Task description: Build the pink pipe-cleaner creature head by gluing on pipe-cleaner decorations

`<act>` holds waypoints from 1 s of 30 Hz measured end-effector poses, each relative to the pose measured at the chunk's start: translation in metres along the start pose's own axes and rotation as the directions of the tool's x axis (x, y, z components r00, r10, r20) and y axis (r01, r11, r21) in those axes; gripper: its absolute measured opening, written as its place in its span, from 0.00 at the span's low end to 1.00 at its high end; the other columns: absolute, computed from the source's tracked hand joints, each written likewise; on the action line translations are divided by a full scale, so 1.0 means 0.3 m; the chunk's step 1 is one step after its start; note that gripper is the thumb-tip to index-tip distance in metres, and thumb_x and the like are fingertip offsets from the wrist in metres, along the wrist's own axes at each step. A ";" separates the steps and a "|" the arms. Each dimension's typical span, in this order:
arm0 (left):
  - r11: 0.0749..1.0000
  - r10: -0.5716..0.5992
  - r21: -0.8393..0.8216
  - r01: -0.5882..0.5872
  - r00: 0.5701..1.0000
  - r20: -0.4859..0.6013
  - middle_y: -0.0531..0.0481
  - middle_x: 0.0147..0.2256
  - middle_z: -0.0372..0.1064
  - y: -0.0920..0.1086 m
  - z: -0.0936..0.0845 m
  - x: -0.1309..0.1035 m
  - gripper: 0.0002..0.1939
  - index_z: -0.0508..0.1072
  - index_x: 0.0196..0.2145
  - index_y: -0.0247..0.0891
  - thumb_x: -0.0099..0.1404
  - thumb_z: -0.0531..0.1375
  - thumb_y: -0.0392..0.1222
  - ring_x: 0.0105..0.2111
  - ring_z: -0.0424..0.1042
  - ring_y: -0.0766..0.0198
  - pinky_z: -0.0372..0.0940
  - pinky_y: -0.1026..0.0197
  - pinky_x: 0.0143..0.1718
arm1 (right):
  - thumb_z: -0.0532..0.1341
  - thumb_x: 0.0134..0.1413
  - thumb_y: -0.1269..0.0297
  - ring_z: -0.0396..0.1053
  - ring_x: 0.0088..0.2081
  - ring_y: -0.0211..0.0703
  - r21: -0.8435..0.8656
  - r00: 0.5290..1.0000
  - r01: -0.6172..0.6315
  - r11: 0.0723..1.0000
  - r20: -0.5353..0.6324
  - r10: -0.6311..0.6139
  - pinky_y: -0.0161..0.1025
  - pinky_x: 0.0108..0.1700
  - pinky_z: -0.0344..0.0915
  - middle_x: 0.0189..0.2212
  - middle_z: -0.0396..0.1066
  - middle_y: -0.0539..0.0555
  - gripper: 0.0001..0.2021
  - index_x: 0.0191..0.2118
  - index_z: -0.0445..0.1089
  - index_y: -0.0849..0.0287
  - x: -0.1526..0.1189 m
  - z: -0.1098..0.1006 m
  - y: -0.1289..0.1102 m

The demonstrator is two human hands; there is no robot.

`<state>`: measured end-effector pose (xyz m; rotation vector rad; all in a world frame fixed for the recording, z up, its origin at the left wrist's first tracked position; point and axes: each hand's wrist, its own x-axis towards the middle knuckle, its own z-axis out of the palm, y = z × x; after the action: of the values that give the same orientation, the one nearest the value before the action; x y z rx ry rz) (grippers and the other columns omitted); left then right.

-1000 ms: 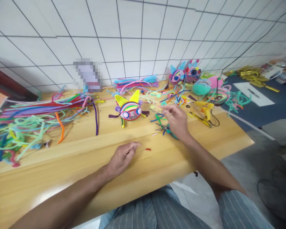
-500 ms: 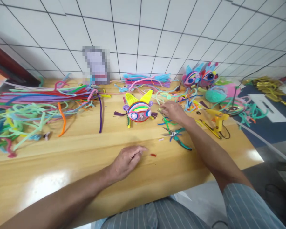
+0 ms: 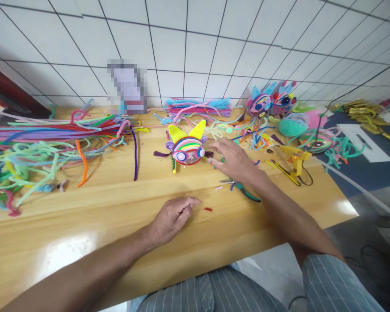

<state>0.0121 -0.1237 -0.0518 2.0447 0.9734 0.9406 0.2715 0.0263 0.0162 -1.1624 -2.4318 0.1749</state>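
Observation:
A handmade pipe-cleaner creature [image 3: 189, 152] with yellow ears, round eyes and rainbow stripes stands mid-table. A dark purple tassel juts from either side. My right hand [image 3: 229, 160] hovers just right of it, fingers apart and reaching toward the right tassel; nothing shows in them. Below that hand lie teal-handled pliers [image 3: 247, 193], their upper part partly covered by my wrist. My left hand [image 3: 173, 219] rests on the table nearer to me, its fingers curled and the index pointing right, holding nothing visible. A small red scrap [image 3: 208, 209] lies beyond its fingertip.
Loose pipe cleaners [image 3: 29, 160] heap at the left, and a bundle [image 3: 198, 107] lies by the tiled wall. Two similar creatures [image 3: 269, 102] stand at the back right. A yellow glue gun [image 3: 294, 158] with its cord sits right of my forearm. One purple pipe cleaner [image 3: 135, 154] lies alone.
My right hand has moved left, from the green pieces above the pliers toward the creature, and its fingers have spread. My left hand stays put. The view has shifted slightly.

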 end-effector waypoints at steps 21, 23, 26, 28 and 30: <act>0.998 0.031 -0.059 -0.032 0.999 -0.013 0.48 0.41 0.86 0.004 0.008 0.014 0.17 0.80 0.49 0.37 0.76 0.52 0.30 0.38 0.85 0.63 0.75 0.65 0.44 | 0.63 0.68 0.66 0.73 0.38 0.45 0.254 0.982 0.004 0.967 -0.184 0.044 0.43 0.45 0.66 0.34 0.78 0.52 0.07 0.36 0.76 0.54 0.085 -0.043 -0.122; 0.997 0.028 -0.067 -0.028 1.000 -0.007 0.47 0.41 0.86 0.002 0.010 0.012 0.17 0.80 0.49 0.37 0.76 0.52 0.31 0.39 0.85 0.62 0.75 0.65 0.44 | 0.64 0.67 0.65 0.73 0.38 0.46 0.201 0.984 0.003 0.980 -0.177 0.033 0.44 0.46 0.67 0.37 0.79 0.53 0.04 0.38 0.76 0.54 0.081 -0.036 -0.122; 0.998 0.015 -0.062 -0.015 1.000 0.001 0.47 0.42 0.86 0.001 0.012 0.010 0.17 0.80 0.50 0.37 0.76 0.52 0.31 0.40 0.85 0.61 0.76 0.64 0.45 | 0.68 0.62 0.64 0.73 0.40 0.49 0.111 0.988 -0.008 0.994 -0.150 0.025 0.46 0.48 0.68 0.41 0.79 0.55 0.03 0.41 0.76 0.54 0.081 -0.016 -0.122; 0.998 0.009 -0.055 -0.009 1.000 0.006 0.46 0.42 0.86 0.001 0.013 0.009 0.18 0.81 0.50 0.37 0.76 0.52 0.31 0.40 0.86 0.61 0.76 0.63 0.46 | 0.67 0.63 0.65 0.73 0.42 0.50 0.079 0.989 -0.023 0.997 -0.146 0.034 0.46 0.49 0.68 0.40 0.78 0.55 0.01 0.38 0.75 0.53 0.085 0.000 -0.122; 0.999 0.008 -0.040 -0.008 1.000 0.007 0.46 0.41 0.86 0.000 0.013 0.009 0.18 0.81 0.50 0.36 0.76 0.52 0.32 0.39 0.85 0.61 0.76 0.63 0.45 | 0.63 0.64 0.68 0.73 0.42 0.50 0.073 0.989 -0.033 0.997 -0.142 0.044 0.45 0.48 0.67 0.37 0.76 0.55 0.05 0.35 0.73 0.53 0.090 0.011 -0.123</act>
<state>0.0166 -0.1224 -0.0529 2.0184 0.9359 0.9492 0.2290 0.0236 0.0332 -1.1505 -2.2610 0.1812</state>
